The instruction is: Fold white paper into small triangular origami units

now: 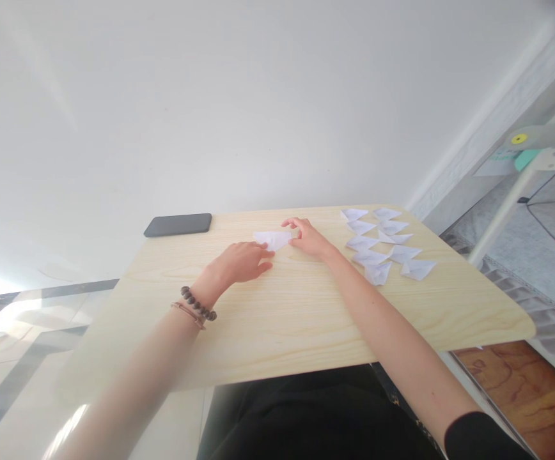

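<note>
A small folded white paper (277, 239) lies near the middle of the table, wide at its top edge and narrower toward me. My left hand (245, 262) comes in from the lower left, its fingers stretched out and apart, fingertips at the paper's left and lower edge. On the right side, my right hand (307, 237) is curved with thumb and fingers apart, the thumb tip at the paper's right corner. Neither hand visibly pinches the paper. Further right, several folded white paper pieces (361, 243) lie in two rough columns.
The light wooden table (258, 332) stands against a white wall (258, 102). A dark smartphone (178, 225) lies at its far left corner. Beyond the right edge is a white metal frame (508, 204). Below the near edge shows my dark clothing (306, 415).
</note>
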### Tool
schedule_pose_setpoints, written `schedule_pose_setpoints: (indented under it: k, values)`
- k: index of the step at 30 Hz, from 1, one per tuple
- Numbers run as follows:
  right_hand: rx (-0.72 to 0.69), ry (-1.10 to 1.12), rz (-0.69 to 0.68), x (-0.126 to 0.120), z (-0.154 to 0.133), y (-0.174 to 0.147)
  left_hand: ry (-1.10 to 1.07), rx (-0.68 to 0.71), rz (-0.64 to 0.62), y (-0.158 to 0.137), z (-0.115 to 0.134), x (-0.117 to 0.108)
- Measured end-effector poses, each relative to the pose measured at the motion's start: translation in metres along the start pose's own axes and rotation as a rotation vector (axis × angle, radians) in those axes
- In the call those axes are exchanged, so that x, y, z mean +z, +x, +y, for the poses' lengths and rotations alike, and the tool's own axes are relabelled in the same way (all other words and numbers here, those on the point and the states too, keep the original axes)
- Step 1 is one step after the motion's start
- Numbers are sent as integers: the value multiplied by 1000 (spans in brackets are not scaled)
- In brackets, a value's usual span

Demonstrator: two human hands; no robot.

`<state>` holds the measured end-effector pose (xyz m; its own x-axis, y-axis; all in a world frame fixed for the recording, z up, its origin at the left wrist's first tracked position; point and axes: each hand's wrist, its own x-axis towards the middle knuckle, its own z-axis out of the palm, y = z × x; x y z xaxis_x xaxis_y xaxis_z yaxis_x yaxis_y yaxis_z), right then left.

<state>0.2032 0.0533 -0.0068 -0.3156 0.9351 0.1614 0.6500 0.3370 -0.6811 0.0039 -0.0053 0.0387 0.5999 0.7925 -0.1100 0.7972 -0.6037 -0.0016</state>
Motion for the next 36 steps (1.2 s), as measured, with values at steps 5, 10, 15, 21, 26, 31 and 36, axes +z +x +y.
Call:
schedule_pose_setpoints:
  k: [5,10,15,21,26,31,36]
  values:
    - [28,-184,57,11,-3,0,-4,10,14,-1,0,0]
    - [50,-120,23,7,-4,0,-22,-6,7,0,0,1]
    - [5,22,22,-1,-4,0,-37,-9,6,1,-1,2]
    - [-1,7,30,1,0,1,-72,13,76,0,-3,4]
    - [-22,-212,64,12,4,3,-186,73,253,7,-10,14]
    - [-59,-340,62,18,4,4,-286,24,376,20,-20,34]
    - [-99,-290,70,15,4,1,-204,-162,400,25,-24,43]
